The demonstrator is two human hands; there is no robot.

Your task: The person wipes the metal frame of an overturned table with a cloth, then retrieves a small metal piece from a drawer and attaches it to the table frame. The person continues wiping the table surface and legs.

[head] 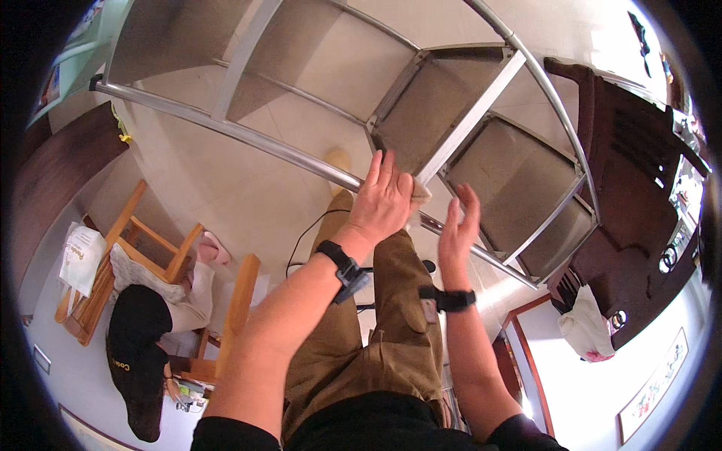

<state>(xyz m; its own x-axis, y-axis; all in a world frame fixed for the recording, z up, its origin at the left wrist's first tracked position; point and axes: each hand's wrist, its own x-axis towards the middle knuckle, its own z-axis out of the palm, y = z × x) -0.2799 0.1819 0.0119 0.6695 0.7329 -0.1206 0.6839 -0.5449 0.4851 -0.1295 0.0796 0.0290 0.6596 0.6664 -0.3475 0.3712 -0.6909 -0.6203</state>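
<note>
A rack of silver metal tubes [293, 155] with greyish shelf panels [431, 107] stands before me. My left hand [386, 197] presses a folded light-brown cloth [420, 193] onto the long front tube, close to where a flat crossbar [474, 113] meets it. Part of the cloth is hidden beneath the fingers. To the right, my right hand [458, 231] is raised beside the same tube with fingers apart and nothing in it; whether it touches the tube I cannot tell. Both wrists wear black straps.
A person in a black top [138, 338] sits at left near a wooden chair [152, 242] with a white bag [83, 259] on it. Dark wooden furniture [626, 186] stands right of the rack. A black cable [302, 237] runs over the tiled floor [225, 186] near my legs.
</note>
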